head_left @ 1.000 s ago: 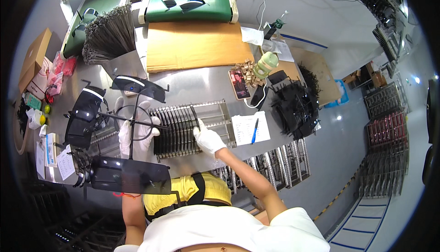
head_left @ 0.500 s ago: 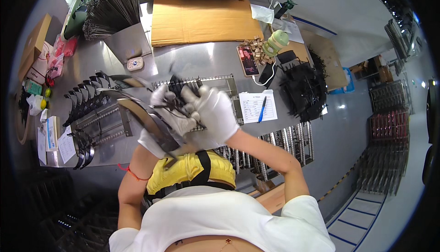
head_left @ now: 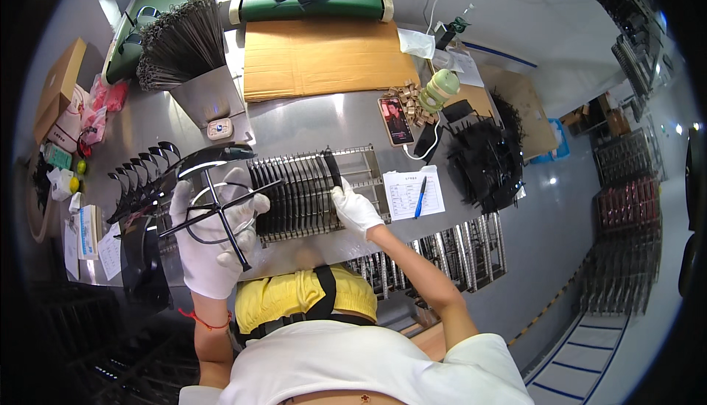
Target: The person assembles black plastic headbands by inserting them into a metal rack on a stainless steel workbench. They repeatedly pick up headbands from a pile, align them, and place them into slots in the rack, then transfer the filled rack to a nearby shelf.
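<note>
My left hand (head_left: 210, 250), in a white glove, grips a black cross-shaped wire frame (head_left: 219, 210) with a ring round its middle. A glossy black curved piece (head_left: 213, 156) sits at the frame's far end, and another dark curved piece (head_left: 144, 258) hangs by its left side. Over the wire rack (head_left: 361, 177), my gloved right hand (head_left: 356, 212) is closed on the near end of a dark curved strip (head_left: 333, 168). To its left, a row of similar dark strips (head_left: 291, 191) stands upright in the rack.
More black curved pieces (head_left: 151, 162) stand in a row on the left. A paper form with a blue pen (head_left: 420, 197) lies right of the rack. Behind are a phone (head_left: 396, 121), a green bottle (head_left: 440, 88), cardboard (head_left: 317, 59) and a bin of wire frames (head_left: 210, 85).
The wire frame has swung left and turned its cross upward in my left hand. My right hand has left it, moved right and closed on a strip at the rack.
</note>
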A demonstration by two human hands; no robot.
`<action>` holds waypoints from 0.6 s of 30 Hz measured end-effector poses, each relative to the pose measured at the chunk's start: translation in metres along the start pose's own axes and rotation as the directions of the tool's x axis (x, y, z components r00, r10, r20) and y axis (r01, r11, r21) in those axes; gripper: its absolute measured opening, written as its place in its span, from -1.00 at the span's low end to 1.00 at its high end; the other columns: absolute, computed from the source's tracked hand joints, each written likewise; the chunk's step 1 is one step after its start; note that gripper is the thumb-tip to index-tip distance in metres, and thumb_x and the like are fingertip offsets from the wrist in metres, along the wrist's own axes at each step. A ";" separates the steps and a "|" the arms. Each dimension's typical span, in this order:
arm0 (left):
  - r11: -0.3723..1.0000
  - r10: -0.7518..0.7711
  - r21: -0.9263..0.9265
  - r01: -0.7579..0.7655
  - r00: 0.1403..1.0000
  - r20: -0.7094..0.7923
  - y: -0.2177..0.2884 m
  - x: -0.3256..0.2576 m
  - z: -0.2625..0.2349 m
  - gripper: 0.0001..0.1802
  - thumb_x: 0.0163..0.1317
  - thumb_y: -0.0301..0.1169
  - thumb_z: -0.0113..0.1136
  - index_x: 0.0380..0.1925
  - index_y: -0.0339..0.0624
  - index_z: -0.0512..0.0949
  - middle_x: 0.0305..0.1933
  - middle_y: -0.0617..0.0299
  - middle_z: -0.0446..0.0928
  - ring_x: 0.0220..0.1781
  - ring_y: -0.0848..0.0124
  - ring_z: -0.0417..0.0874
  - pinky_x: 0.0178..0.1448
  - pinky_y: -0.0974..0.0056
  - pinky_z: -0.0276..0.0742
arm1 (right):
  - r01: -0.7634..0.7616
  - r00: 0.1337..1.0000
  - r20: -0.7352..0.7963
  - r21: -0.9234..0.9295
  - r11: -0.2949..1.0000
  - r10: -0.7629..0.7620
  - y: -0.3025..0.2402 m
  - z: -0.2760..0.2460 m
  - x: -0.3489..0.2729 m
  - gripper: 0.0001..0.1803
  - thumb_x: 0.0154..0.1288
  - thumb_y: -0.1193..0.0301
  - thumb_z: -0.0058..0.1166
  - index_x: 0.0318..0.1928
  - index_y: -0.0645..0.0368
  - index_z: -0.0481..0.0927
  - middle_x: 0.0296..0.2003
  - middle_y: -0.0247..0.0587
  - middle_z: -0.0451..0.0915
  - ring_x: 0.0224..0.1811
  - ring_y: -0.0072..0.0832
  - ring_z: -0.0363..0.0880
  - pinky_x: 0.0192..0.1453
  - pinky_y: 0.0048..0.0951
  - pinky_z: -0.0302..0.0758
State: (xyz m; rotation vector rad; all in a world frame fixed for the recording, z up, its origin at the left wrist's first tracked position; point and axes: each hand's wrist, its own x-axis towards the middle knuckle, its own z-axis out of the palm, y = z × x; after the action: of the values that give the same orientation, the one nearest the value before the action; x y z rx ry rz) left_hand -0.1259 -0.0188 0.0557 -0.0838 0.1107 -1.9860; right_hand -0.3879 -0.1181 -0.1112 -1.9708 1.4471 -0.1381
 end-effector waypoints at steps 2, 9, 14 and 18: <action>0.993 0.073 0.098 -0.064 0.992 -0.101 -0.001 -0.002 -0.001 -0.18 0.37 0.22 -0.20 0.40 -0.19 0.19 0.26 -0.41 0.26 -0.22 -0.01 0.69 -0.35 0.22 0.73 | -0.027 1.000 -0.006 -0.019 0.999 0.027 -0.007 -0.001 -0.001 -0.36 0.52 0.07 -0.43 0.38 0.30 0.12 -0.18 0.49 0.54 -0.21 0.28 0.60 -0.06 0.16 0.50; 0.955 -0.048 0.264 0.133 0.951 -0.306 -0.004 0.004 0.005 -0.12 0.28 0.37 -0.26 0.15 -0.24 0.43 -0.19 -0.38 0.52 -0.53 0.15 0.66 -0.64 0.37 0.58 | 0.221 0.870 -0.383 -0.261 0.940 -0.311 -0.065 -0.056 -0.015 -0.07 0.05 0.00 0.32 0.31 0.32 0.32 0.11 0.31 0.48 0.11 0.12 0.54 0.14 -0.09 0.53; 0.846 -0.049 0.399 0.354 0.797 -0.602 -0.040 0.027 -0.009 -0.07 0.27 0.32 -0.32 -0.05 -0.46 0.54 -0.41 -0.28 0.61 -0.62 0.21 0.60 -0.60 0.35 0.50 | 0.579 0.815 -0.174 0.251 0.775 -0.553 -0.113 -0.108 -0.026 -0.20 -0.04 0.35 0.41 0.29 0.11 0.45 -0.11 0.15 0.60 -0.13 -0.03 0.63 0.02 -0.27 0.59; 0.884 -0.453 -0.242 0.399 0.859 -0.237 -0.048 0.023 -0.005 -0.28 0.32 0.14 -0.17 0.00 -0.42 0.46 -0.34 -0.09 0.60 -0.59 0.27 0.57 -0.52 0.34 0.54 | 0.598 0.728 0.133 -0.602 0.528 -0.673 -0.115 -0.097 -0.049 -0.43 0.08 0.26 0.25 0.19 -0.21 0.56 -0.52 -0.25 0.32 -0.41 -0.29 0.56 -0.44 -0.33 0.49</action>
State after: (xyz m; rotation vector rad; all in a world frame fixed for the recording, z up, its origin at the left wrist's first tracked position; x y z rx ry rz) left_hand -0.1794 -0.0201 0.0568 0.0697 0.5064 -2.4231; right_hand -0.3578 -0.1021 0.0437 -3.0403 0.7712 -0.1109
